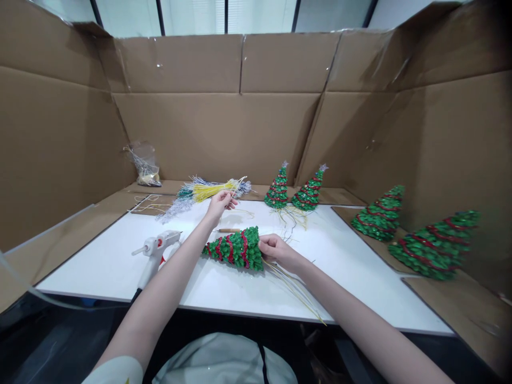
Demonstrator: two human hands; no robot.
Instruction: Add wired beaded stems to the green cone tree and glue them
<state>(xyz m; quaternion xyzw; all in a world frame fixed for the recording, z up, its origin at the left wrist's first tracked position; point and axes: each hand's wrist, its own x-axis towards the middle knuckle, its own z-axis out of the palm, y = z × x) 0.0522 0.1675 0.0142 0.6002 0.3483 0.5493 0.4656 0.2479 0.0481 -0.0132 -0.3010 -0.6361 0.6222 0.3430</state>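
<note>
The right hand (279, 252) pinches the base of the tree (238, 248), thumb and fingers closed on its edge. The left hand (219, 207) pinches a pale strand (239, 184), apart from the tree at its 11 o'clock. The tree lies on its side, tip at 9 and base at 3, so the right hand is the nearer. Wires (301, 293) trail from the base between 4 and 5.

From the tree, the glue gun (155, 249) is at 9, a yellow bundle (212, 190) at 11, two starred trees (277, 191) between 1 and 2, two others (379, 214) near 3. Between 10 and 11, a clear bag (144, 161) contains pale strands and something yellowish, too small to identify. Cardboard walls (192, 128) flank and back the table (94, 274).
</note>
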